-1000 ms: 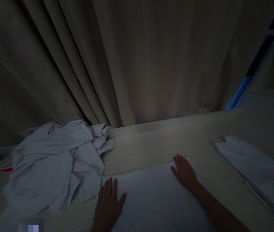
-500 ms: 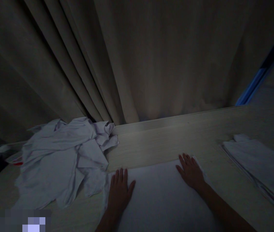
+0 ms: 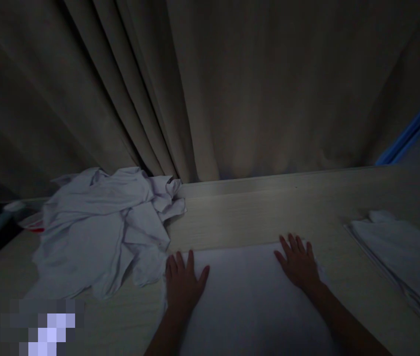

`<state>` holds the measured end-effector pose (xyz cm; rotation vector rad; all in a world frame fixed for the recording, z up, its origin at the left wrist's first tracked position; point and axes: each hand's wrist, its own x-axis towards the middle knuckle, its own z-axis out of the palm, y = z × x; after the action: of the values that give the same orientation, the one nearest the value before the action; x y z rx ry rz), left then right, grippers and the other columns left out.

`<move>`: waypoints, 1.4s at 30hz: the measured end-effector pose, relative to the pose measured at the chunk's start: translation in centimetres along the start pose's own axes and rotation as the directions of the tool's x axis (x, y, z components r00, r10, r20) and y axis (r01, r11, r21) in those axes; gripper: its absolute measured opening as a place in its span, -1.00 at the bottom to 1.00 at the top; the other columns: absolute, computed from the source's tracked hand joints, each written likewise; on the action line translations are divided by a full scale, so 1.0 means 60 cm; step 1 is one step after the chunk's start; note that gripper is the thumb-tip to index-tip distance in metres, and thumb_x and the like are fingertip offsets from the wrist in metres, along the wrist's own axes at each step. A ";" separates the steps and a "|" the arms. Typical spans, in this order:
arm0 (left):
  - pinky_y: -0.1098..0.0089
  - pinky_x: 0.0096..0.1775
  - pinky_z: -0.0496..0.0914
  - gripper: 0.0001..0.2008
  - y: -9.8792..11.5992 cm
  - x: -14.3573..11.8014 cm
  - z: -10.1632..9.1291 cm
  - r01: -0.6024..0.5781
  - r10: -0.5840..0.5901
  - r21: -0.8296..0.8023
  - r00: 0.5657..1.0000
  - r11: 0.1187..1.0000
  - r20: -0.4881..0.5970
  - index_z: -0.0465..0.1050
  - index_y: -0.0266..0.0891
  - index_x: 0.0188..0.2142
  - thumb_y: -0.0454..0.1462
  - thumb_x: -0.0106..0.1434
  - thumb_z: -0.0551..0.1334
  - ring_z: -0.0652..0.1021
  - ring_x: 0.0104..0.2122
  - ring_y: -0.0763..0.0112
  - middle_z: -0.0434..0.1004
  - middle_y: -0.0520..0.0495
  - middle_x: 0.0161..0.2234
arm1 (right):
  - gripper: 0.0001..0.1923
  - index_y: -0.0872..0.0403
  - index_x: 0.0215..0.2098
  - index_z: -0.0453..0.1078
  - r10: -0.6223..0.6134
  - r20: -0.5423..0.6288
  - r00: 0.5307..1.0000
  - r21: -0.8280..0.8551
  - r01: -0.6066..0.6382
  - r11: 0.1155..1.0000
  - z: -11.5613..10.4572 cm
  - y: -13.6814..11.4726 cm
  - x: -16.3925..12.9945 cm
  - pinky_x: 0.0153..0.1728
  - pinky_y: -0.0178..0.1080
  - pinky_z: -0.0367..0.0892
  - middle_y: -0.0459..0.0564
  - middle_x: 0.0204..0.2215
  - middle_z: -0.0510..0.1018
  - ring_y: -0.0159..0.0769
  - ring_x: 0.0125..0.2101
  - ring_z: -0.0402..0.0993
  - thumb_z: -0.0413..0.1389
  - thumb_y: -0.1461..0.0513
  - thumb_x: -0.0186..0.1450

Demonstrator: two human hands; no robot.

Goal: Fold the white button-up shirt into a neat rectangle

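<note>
A white cloth is spread flat in front of me, its near part running out of the bottom of the view. My left hand lies palm down on its far left corner, fingers stretched and thumb apart. On the far right corner rests my right hand, also flat with its fingers spread. Close to my left hand is a crumpled heap of white cloth. Off to the right of my right hand lies a folded stack of white cloth.
The pale wood-look surface reaches back to a long grey-brown curtain. A blue strip stands at the right. Dark items and a red-marked object sit beyond the heap at the left. A pixelated patch covers the lower left.
The view has shifted slightly, so the heap and the stack appear a little further right. Both hands stay flat on the cloth, with the left hand's fingers slightly nearer its left edge.
</note>
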<state>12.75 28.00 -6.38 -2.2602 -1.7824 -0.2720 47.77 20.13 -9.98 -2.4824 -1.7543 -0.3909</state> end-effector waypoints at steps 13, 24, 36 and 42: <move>-0.03 0.13 0.12 -0.30 -0.045 0.002 0.022 -0.067 0.069 0.029 0.996 0.997 -0.055 0.15 -0.37 0.19 0.07 0.21 0.01 0.20 0.19 -0.16 0.20 -0.48 0.18 | -0.32 0.08 0.26 0.03 -0.022 -0.002 1.000 0.030 0.022 0.999 0.007 0.007 -0.001 0.18 0.18 -0.20 0.21 0.25 0.10 0.08 0.24 -0.06 -0.32 -0.10 0.32; -0.09 0.17 0.01 -0.32 -0.028 -0.004 -0.001 -0.056 0.055 -0.013 0.996 0.998 -0.072 0.14 -0.47 0.18 0.02 0.24 -0.02 0.11 0.23 -0.15 0.14 -0.51 0.20 | -0.25 0.30 0.27 -0.06 0.016 -0.103 0.995 0.104 -0.006 0.995 -0.015 0.001 -0.013 0.20 0.12 -0.18 0.34 0.26 0.01 0.06 0.26 -0.16 -0.39 -0.07 0.34; -0.06 0.14 0.16 -0.41 -0.036 -0.098 0.005 -0.173 0.172 -0.040 0.985 0.984 -0.029 0.16 -0.22 0.20 0.01 0.26 -0.01 0.13 0.22 -0.17 0.17 -0.30 0.22 | -0.26 0.23 0.24 0.05 -0.086 -0.083 0.993 0.144 0.098 0.985 0.005 0.020 -0.110 0.21 0.11 -0.13 0.28 0.25 0.08 0.05 0.25 -0.08 -0.28 -0.11 0.32; -0.08 0.11 0.20 -0.42 -0.029 -0.093 -0.004 -0.140 0.139 -0.026 0.989 0.990 -0.051 0.17 -0.18 0.19 0.00 0.25 0.01 0.19 0.20 -0.14 0.23 -0.25 0.20 | -0.27 0.24 0.27 -0.01 -0.086 -0.227 0.970 0.178 0.128 0.976 0.001 0.015 -0.103 0.20 0.12 -0.08 0.30 0.26 0.04 0.04 0.26 -0.14 -0.26 -0.08 0.32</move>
<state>9.77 23.12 -7.67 -2.3641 -1.5976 -0.3254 46.71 14.17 -11.52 -2.1318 -1.7511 -0.4595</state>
